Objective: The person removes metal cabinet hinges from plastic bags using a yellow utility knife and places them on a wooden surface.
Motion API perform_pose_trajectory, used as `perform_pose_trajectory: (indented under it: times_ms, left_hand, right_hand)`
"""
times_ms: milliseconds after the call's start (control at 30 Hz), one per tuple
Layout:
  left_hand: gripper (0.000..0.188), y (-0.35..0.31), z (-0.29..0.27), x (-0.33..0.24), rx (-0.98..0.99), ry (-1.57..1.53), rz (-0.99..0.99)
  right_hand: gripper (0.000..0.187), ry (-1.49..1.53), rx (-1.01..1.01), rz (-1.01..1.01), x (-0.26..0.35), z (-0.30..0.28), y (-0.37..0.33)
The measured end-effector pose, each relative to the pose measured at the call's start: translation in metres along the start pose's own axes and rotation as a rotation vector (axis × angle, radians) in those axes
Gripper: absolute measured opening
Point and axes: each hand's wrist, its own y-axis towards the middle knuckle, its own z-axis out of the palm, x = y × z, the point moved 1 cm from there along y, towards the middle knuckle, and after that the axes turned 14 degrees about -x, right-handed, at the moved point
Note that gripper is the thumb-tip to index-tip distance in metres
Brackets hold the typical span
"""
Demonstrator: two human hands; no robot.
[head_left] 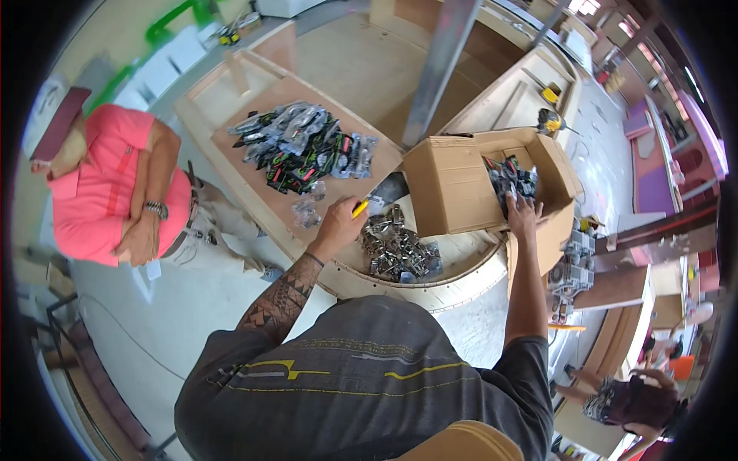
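Observation:
My left hand (340,226) is closed round a small yellow utility knife (360,208), held over the edge of a wooden panel. Just right of it and below lies a pile of shiny metal hardware pieces (396,244), some in clear plastic. My right hand (524,215) reaches over the near wall of an open cardboard box (442,188), fingers spread and touching black plastic-bagged parts (507,174) inside. On the brown panel (240,180) to the left is a large heap of similar bagged parts (307,146), with red and green marks.
A person in a pink shirt (100,192) stands at the left, arms folded. A grey metal post (442,73) rises behind the box. A yellow power drill (550,121) lies beyond it. Metal machinery (573,269) sits to the right. Another person (638,403) is at lower right.

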Motion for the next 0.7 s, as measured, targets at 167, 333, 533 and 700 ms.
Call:
perform_pose_trajectory:
  times_ms: [167,333,533,700]
  left_hand:
    - [0.028,0.044,-0.007,0.013,-0.145,0.056,0.015]
    - [0.051,0.090,0.030,0.025,-0.065,0.312,-0.047]
    - [0.043,0.087,0.040,0.032,-0.021,0.438,-0.126]
    - [0.031,0.054,0.023,0.005,-0.086,0.041,-0.083]
  right_hand:
    - [0.094,0.002,0.117,0.077,-0.011,-0.002,-0.007]
    - [0.100,0.076,-0.276,0.053,-0.001,-0.013,-0.031]
    - [0.069,0.380,-0.670,-0.044,0.040,-0.063,-0.105]
    - [0.040,1.150,0.090,0.073,0.070,-0.031,-0.198]
